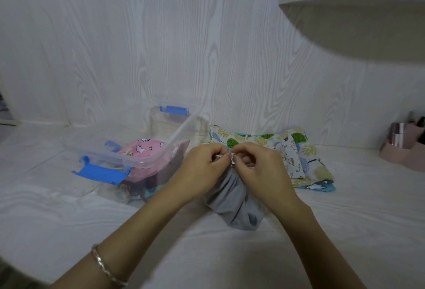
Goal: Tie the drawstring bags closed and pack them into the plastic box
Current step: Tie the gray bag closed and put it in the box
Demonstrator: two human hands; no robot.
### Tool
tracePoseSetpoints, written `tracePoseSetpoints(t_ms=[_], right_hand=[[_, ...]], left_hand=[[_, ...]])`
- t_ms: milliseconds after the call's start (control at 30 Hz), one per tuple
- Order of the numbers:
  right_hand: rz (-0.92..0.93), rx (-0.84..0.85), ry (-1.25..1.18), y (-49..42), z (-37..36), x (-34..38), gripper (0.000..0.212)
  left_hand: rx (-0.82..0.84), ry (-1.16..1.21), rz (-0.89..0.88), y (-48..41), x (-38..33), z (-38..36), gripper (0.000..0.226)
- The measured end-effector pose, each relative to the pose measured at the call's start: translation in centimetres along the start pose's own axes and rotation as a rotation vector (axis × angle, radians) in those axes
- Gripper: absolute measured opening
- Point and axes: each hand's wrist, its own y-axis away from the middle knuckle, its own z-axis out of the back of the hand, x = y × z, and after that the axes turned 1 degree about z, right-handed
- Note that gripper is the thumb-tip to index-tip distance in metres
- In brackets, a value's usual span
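Our left hand (203, 165) and right hand (261, 168), nearly touching, pinch the cord (220, 155) above the grey drawstring bag (232, 199), plastic box (174, 138) just left of them; we risk a loose knot if it slips.

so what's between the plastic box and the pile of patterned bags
In the head view, the left hand and right hand, pinching the mouth of a gray drawstring bag.

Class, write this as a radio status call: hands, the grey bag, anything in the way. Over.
Left hand, right hand pinching drawstring at neck of grey bag. Bag outside plastic box. Box open, pink bag inside; nothing in the way.
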Motion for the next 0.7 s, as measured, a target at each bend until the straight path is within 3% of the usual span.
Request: tracePoseSetpoints(t_ms=[233, 500, 633, 700], right_hand=[[-0.129, 0.067, -0.145, -0.5, 0.5, 0.0, 0.022], [-0.510, 0.226, -0.922, -0.5, 0.4, -1.1, 0.010], [-0.460, 0.177, -0.785, -0.2, 0.5, -1.0, 0.005], [-0.392, 0.092, -0.649, -0.1, 0.5, -0.8, 0.018]], left_hand=[[0.109, -0.006, -0.022, 0.2, -0.1, 0.6, 0.024], [0.053, 0.029, -0.083, 0.1, -0.1, 0.6, 0.013], [0.023, 0.017, -0.086, 0.4, 0.2, 0.1, 0.013], [-0.002, 0.047, -0.063, 0.5, 0.4, 0.0, 0.014]])
